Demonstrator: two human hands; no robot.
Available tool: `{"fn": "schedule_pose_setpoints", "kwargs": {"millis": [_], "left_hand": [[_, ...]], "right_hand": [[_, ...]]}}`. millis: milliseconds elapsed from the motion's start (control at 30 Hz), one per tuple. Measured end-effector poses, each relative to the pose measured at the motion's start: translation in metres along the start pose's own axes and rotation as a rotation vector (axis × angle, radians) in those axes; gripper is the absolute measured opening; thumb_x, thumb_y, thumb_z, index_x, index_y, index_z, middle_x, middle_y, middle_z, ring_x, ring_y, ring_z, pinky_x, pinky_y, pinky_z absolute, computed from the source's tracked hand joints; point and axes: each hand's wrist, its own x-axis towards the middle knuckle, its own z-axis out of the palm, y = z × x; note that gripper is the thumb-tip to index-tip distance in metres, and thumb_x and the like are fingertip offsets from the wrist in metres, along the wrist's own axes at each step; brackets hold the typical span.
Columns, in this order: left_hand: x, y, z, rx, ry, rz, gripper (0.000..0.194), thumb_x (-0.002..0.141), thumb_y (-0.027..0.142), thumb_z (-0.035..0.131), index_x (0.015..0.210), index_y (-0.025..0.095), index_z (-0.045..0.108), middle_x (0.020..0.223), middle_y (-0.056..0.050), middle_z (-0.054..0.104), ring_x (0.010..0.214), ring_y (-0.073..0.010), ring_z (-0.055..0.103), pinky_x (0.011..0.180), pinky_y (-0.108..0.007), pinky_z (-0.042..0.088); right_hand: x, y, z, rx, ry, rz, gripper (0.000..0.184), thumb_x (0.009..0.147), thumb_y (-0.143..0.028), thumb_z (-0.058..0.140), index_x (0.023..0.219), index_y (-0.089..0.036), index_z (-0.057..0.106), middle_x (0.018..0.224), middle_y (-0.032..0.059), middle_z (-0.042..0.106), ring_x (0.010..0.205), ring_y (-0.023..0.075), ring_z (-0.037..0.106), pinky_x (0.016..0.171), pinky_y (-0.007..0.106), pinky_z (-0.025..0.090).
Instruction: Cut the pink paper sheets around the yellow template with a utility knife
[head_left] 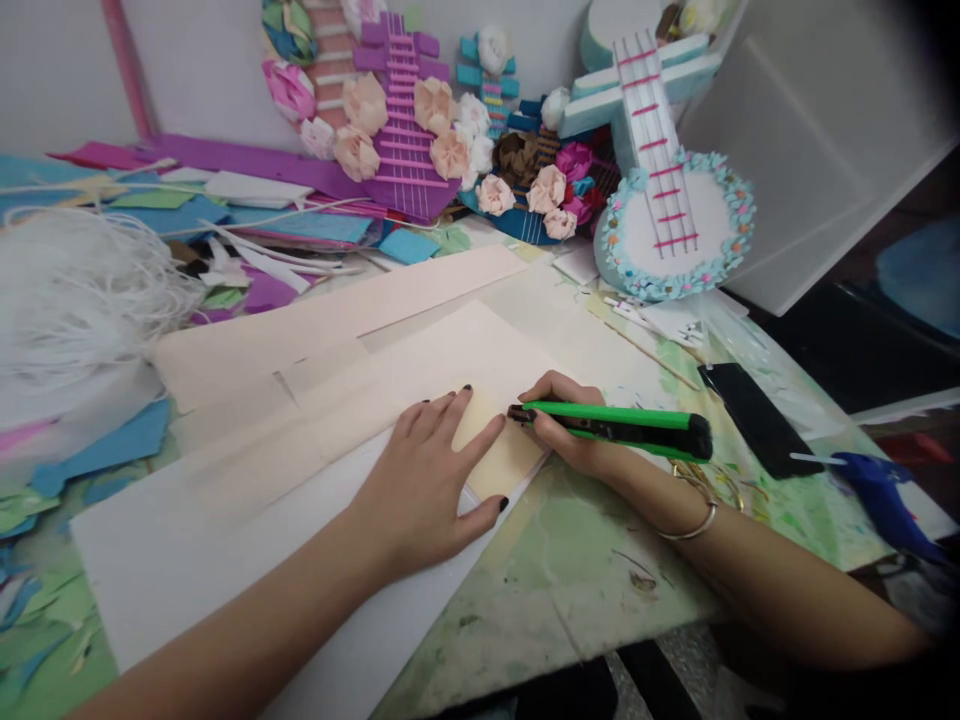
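My left hand (pixel 431 475) lies flat with fingers spread, pressing on a pale yellow piece of paper (pixel 499 460). Beneath its fingertips and beyond is a cream sheet (pixel 465 350); a large white sheet (pixel 180 560) lies under the palm and forearm. In my right hand (pixel 574 425) is a green utility knife (pixel 637 425), gripped near its front end. Its tip points left at the yellow paper's right edge, close to my left index finger. Whether the blade touches the paper cannot be made out.
Decorated paper guitars (pixel 660 190) stand along the back. To the left are a heap of white string (pixel 82 300) and colored paper scraps (pixel 105 455). On the right lie a black phone (pixel 757 420) and a blue glue gun (pixel 885 495). The table's front edge (pixel 555 665) runs below my hands.
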Motion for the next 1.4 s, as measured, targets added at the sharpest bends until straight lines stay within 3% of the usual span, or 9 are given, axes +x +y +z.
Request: {"fn": "schedule_pose_setpoints", "kwargs": {"millis": [433, 767, 1200, 1400], "left_hand": [[0.000, 0.001, -0.001, 0.005, -0.005, -0.010, 0.069, 0.084, 0.048, 0.058, 0.147, 0.022, 0.043, 0.152, -0.021, 0.033, 0.135, -0.0415, 0.034, 0.107, -0.057, 0.028], [0.000, 0.001, 0.001, 0.041, -0.007, -0.008, 0.071, 0.084, 0.051, 0.059, 0.147, 0.023, 0.042, 0.153, -0.022, 0.032, 0.135, -0.0414, 0.035, 0.108, -0.055, 0.028], [-0.001, 0.003, 0.002, 0.105, -0.028, -0.005, 0.071, 0.087, 0.051, 0.056, 0.149, 0.023, 0.039, 0.154, -0.022, 0.031, 0.137, -0.0415, 0.036, 0.110, -0.055, 0.027], [0.002, 0.007, -0.002, 0.127, -0.044, 0.015, 0.072, 0.086, 0.053, 0.054, 0.148, 0.017, 0.042, 0.150, -0.028, 0.035, 0.134, -0.0442, 0.038, 0.108, -0.056, 0.029]], "right_hand": [[-0.004, 0.003, 0.000, 0.011, 0.009, 0.003, 0.014, 0.078, -0.030, 0.057, 0.089, -0.021, 0.061, 0.077, 0.0030, 0.070, 0.065, 0.0170, 0.062, 0.060, 0.028, 0.044], [-0.008, -0.001, -0.001, -0.057, -0.007, -0.087, 0.013, 0.078, -0.027, 0.057, 0.089, -0.021, 0.061, 0.074, -0.0002, 0.066, 0.061, 0.0125, 0.055, 0.055, 0.024, 0.039], [-0.007, -0.002, 0.000, -0.014, 0.033, -0.011, 0.016, 0.078, -0.031, 0.054, 0.087, -0.019, 0.062, 0.077, 0.0039, 0.070, 0.066, 0.0164, 0.060, 0.059, 0.028, 0.044], [-0.009, 0.000, 0.000, -0.003, 0.028, -0.010, 0.016, 0.079, -0.029, 0.056, 0.090, -0.020, 0.062, 0.077, 0.0026, 0.070, 0.064, 0.0153, 0.061, 0.058, 0.027, 0.044]]}}
